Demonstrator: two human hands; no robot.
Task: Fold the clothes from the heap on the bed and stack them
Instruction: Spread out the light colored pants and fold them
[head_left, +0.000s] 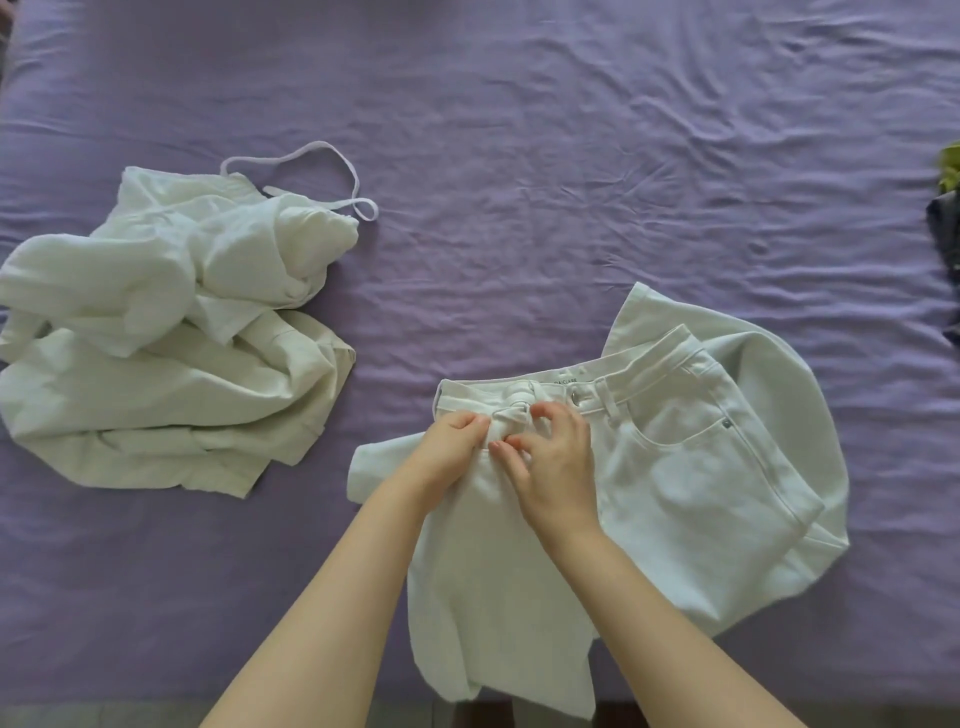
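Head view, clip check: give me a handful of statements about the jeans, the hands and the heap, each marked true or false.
1. Both hands are on the white jeans near the waistband. True: the left hand and the right hand pinch the cloth there.
2. The jeans' waist button is undone. False: the metal button sits closed on the waistband.
3. A heap of white clothes lies left of the jeans, apart from them. True.
4. The bed sheet is green. False: it is purple.
5. The white strap lies across the jeans. False: it lies on the sheet beside the heap's far edge.
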